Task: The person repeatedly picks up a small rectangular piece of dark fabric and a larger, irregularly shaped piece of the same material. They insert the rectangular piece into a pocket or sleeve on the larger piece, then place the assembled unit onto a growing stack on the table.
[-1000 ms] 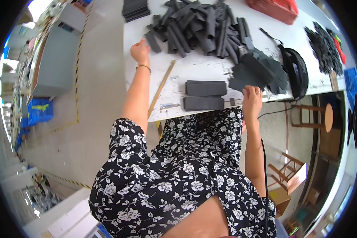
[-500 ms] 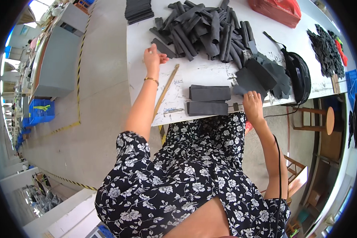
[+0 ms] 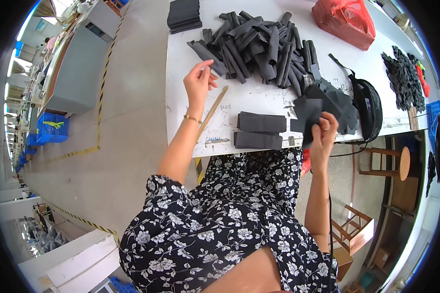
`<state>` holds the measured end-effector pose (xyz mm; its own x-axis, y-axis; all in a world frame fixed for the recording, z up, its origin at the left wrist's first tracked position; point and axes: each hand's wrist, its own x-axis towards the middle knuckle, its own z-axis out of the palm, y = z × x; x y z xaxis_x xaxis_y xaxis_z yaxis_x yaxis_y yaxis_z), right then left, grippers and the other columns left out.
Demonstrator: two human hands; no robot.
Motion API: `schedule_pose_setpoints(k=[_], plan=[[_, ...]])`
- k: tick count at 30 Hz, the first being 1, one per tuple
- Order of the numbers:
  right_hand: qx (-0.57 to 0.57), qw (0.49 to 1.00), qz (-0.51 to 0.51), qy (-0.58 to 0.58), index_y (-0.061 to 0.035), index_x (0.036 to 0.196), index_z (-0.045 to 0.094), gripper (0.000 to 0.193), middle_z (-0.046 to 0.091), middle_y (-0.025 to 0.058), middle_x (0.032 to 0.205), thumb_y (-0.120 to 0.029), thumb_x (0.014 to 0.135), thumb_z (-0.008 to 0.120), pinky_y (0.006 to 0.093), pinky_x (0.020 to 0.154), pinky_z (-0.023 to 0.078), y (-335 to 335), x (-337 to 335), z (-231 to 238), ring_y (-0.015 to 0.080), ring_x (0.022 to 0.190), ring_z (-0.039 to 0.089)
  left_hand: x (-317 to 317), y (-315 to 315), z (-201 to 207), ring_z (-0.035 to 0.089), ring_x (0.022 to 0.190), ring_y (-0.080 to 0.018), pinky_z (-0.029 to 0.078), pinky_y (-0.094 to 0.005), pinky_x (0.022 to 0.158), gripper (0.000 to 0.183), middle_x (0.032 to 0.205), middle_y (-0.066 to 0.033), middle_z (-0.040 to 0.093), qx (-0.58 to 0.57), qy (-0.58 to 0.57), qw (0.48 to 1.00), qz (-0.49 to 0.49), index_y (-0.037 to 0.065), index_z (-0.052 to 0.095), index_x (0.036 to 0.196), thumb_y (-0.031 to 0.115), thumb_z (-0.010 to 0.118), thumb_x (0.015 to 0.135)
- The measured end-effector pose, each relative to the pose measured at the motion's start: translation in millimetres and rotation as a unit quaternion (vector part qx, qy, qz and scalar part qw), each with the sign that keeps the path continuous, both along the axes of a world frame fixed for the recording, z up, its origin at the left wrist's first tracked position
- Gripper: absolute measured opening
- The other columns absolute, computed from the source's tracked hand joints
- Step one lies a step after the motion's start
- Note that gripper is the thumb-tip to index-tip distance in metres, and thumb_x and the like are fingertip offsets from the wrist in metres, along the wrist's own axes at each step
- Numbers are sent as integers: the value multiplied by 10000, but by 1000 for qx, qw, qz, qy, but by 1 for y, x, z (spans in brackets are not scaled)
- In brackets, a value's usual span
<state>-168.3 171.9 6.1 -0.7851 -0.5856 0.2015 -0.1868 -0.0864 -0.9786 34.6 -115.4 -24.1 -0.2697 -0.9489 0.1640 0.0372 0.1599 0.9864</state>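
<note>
"What's the floor [image 3: 137, 146] like?"
"Grey, with striped yellow-and-black tape [image 3: 102, 90]."
"Furniture?"
"A grey cabinet [image 3: 77, 73] stands left; two wooden stools [image 3: 405, 163] stand right."
"And the light?"
"Bright along the far left edge."

Our right hand [image 3: 322, 139], low at the edge of the sheet pile [image 3: 344, 111] a second ago, now pinches a dark sheet [image 3: 308, 134] upright. Our left hand [image 3: 197, 88] has shifted rightward, nearer the thin rod [image 3: 213, 110].
</note>
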Motion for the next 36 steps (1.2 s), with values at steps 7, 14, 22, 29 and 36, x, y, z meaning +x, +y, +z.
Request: schedule_pose_setpoints(k=[7,14,22,29,36], plan=[[148,966,157,140,-12,1001,494,313,545,107,895,-130,843,738,324,732,446,-17,55,-4,225,782,516,1,68,-24,712,851,-326,631,-386,742,187,989,-189,659,259,293,920,-29,-87,550,1090,43,563,957],[143,938,198,247,-5,1185,523,362,585,165,1097,-55,860,673,429,838,442,-11,68,-2,353,952,546,2,77,-45,675,952,-341,617,-419,844,217,1026,-206,646,453,377,808,-8,-58,532,1094,-18,627,903],[116,924,202,302,-71,1215,637,387,590,101,1078,-44,832,678,404,874,411,-13,60,19,283,977,544,3,95,-16,649,1058,-289,589,-396,919,277,1118,-179,644,458,372,801,-101,-20,561,1145,-13,657,885],[120,890,179,401,-63,1144,690,338,584,95,1036,-20,809,689,365,851,416,-21,49,43,258,948,553,3,98,5,640,1089,-307,590,-418,916,324,1152,-176,639,419,322,836,-146,-9,564,1195,1,662,886],[118,889,191,399,-65,1154,689,338,583,96,1034,-24,818,685,368,854,413,-19,50,49,260,958,549,-4,104,13,663,1037,-343,608,-445,874,262,992,-159,650,458,369,798,-135,-2,553,1070,-23,695,852]])
